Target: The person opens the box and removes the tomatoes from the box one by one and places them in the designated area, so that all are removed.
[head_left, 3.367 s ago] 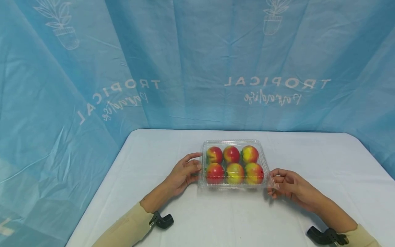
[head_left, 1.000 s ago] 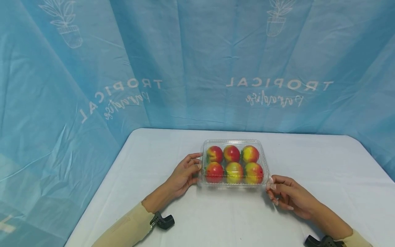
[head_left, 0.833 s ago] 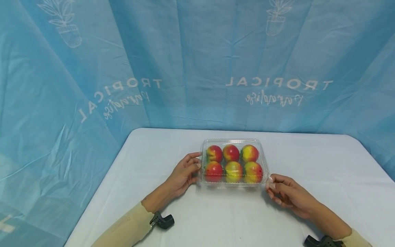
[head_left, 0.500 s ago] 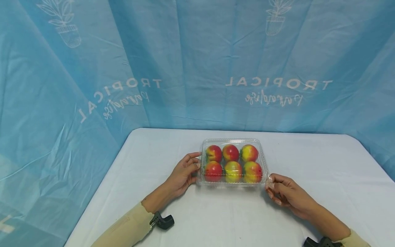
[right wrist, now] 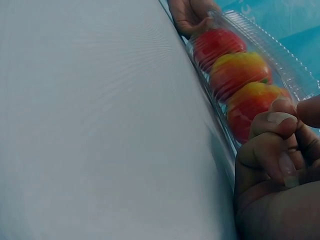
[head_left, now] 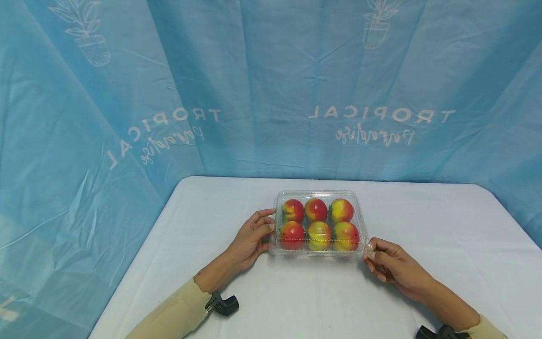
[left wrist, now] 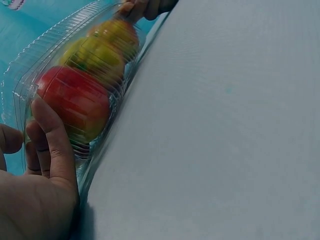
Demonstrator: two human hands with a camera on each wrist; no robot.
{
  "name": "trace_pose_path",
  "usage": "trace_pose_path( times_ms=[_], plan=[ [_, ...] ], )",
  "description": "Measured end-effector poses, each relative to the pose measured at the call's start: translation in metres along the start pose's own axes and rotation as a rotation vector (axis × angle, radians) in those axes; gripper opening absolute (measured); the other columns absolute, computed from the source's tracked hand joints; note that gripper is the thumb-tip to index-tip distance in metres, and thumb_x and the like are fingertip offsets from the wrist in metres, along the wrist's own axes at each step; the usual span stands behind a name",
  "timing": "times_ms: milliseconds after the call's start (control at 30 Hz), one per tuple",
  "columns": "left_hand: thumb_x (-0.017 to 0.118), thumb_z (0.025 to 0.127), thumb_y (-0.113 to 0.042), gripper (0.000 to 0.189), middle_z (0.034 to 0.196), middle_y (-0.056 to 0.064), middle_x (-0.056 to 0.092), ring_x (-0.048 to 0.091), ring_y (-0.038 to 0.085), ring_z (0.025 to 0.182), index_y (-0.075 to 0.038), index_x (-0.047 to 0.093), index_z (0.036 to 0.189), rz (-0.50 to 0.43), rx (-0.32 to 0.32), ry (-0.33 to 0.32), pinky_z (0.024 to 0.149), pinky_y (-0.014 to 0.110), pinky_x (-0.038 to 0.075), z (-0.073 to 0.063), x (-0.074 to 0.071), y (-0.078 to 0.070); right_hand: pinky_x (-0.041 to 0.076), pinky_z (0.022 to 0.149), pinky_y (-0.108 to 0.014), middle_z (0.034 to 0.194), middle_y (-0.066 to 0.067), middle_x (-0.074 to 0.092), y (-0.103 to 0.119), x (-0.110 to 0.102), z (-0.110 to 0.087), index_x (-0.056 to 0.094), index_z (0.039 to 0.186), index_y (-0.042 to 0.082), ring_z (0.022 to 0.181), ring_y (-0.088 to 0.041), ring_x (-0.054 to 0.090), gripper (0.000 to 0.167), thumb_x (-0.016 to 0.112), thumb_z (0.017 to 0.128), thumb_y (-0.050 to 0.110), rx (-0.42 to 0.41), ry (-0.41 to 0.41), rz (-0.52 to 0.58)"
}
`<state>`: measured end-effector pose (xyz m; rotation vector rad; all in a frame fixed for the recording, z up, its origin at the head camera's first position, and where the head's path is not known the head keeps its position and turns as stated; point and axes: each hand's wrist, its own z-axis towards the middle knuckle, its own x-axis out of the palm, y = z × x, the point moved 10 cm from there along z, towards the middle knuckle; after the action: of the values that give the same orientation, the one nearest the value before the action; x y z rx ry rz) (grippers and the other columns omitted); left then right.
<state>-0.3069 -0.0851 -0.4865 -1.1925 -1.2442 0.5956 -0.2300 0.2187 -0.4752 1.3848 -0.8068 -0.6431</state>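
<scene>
A clear plastic clamshell box [head_left: 319, 254] lies on the table, its lid down over several round red-and-yellow fruits [head_left: 319, 235]. At the box's left side is my left hand [head_left: 250, 240], thumb and fingers at its edge; in the left wrist view the fingers [left wrist: 52, 135] lie against the side wall beside a red fruit [left wrist: 75, 102]. My right hand [head_left: 398, 266] pinches the front right corner between thumb and forefinger. The right wrist view shows the other fingers of that right hand [right wrist: 280, 155] curled in below; the pinched edge itself is mostly hidden there.
A white cloth covers the table [head_left: 313, 301]. Behind it and to the left hangs a blue curtain [head_left: 271, 94] with mirrored white lettering. Each forearm wears a dark wrist camera, such as the left wrist camera [head_left: 226, 305].
Since the oldest frame my right hand has shifted slightly down at the front right corner and closed its pinch there. The left hand and the box have hardly moved; the lid stays down.
</scene>
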Motion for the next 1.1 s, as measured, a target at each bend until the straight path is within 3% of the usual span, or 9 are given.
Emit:
trace_pose_path(
  times_ms=[467,633,700,900,1100],
  plan=[
    [0.056,0.104,0.000,0.049,0.115,0.000,0.055,0.061,0.010,0.088,-0.010,0.046,0.151,0.006,0.000,-0.005,0.059,0.021,0.057,0.0006,-0.0001,-0.0003,0.014,0.046,-0.043,0.087,0.001,0.059,0.0009,-0.0016,-0.0004,0.051,0.101,0.005,0.063,-0.027,0.035,0.018,0.037,0.113,0.004,0.002,-0.018,-0.015],
    [0.055,0.104,0.001,0.048,0.115,0.000,0.055,0.059,0.010,0.084,-0.010,0.047,0.149,0.003,-0.001,-0.011,0.055,0.020,0.055,0.0004,-0.0009,0.0006,0.008,0.045,-0.043,0.086,0.001,0.058,0.0005,-0.0024,-0.0010,0.054,0.102,0.005,0.063,-0.023,0.038,0.019,0.036,0.107,-0.002,0.020,-0.050,0.025],
    [0.055,0.104,0.001,0.048,0.113,-0.001,0.055,0.059,0.010,0.082,-0.010,0.047,0.149,0.002,0.003,-0.013,0.055,0.020,0.055,-0.0001,-0.0005,0.0002,0.009,0.044,-0.042,0.086,0.001,0.059,0.0002,-0.0024,-0.0013,0.055,0.102,0.004,0.063,-0.019,0.041,0.018,0.038,0.109,0.001,0.026,-0.078,0.020],
    [0.055,0.102,0.001,0.050,0.109,-0.003,0.055,0.058,0.008,0.081,-0.010,0.045,0.150,0.029,0.021,-0.021,0.056,0.020,0.056,-0.0016,0.0003,-0.0010,0.023,0.047,-0.034,0.093,0.002,0.065,-0.0018,-0.0055,-0.0032,0.057,0.110,0.005,0.067,-0.007,0.053,0.011,0.050,0.113,0.013,0.046,-0.226,-0.010],
    [0.056,0.101,0.001,0.051,0.111,-0.001,0.055,0.057,0.009,0.083,-0.009,0.046,0.150,0.038,0.027,-0.042,0.057,0.020,0.054,-0.0008,-0.0020,-0.0006,0.043,0.051,-0.019,0.099,0.001,0.066,0.0023,-0.0080,-0.0059,0.058,0.119,0.005,0.071,-0.006,0.057,0.010,0.053,0.112,0.010,-0.035,-0.330,0.050]
  ],
)
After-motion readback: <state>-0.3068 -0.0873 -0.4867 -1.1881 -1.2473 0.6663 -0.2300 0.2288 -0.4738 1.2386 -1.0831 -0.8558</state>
